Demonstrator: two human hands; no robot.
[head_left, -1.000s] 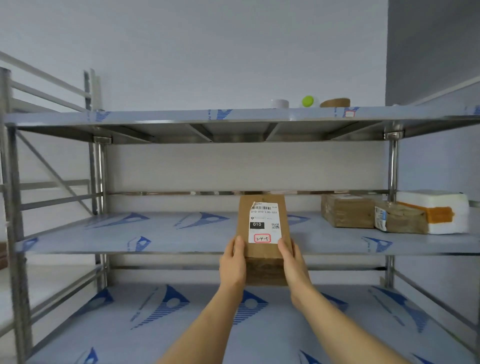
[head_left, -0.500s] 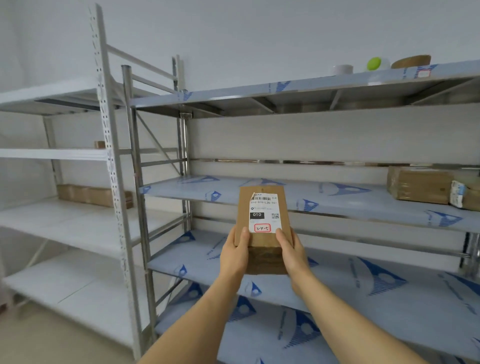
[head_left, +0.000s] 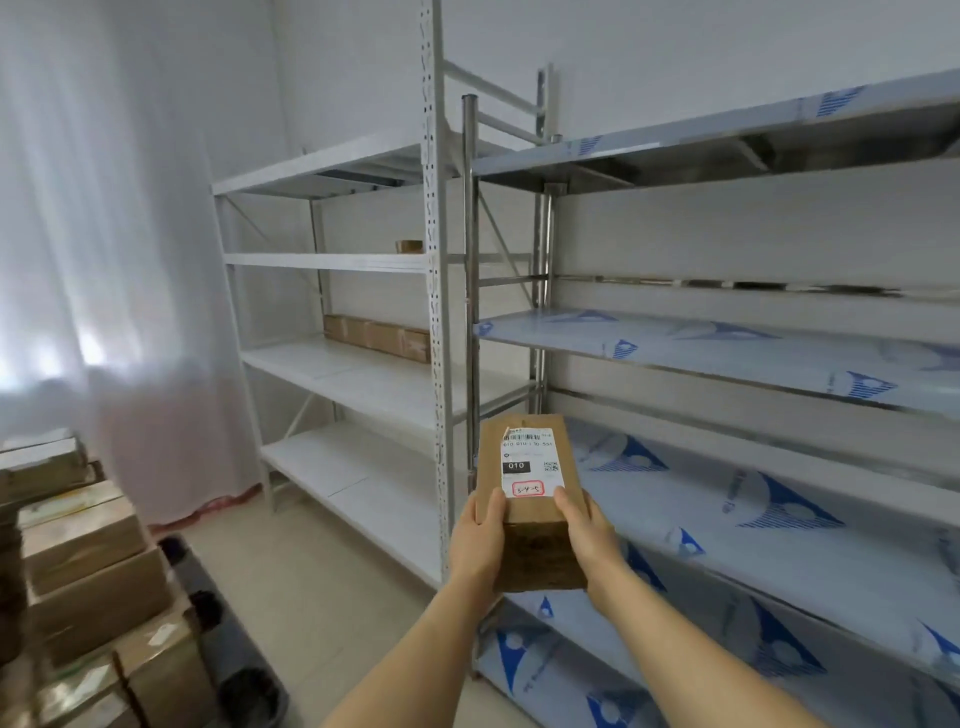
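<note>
A narrow brown cardboard parcel is held out in front of me with both hands. Its top carries a white shipping label with a barcode, a black "010" patch and a red-framed handwritten "3-4-5". My left hand grips the parcel's left side, thumb on top. My right hand grips its right side, thumb at the label's lower corner. The parcel hangs in front of the steel rack's left post, level with a lower shelf.
A steel rack with blue-printed film on its shelves fills the right. A white metal rack stands to its left, with a long brown box and a small box. Stacked cartons sit at lower left beside a white curtain.
The view has swung left: the steel rack's parcels have left the frame, and the white rack, curtain and stacked cartons have come in. Both hands keep their hold on the parcel.
</note>
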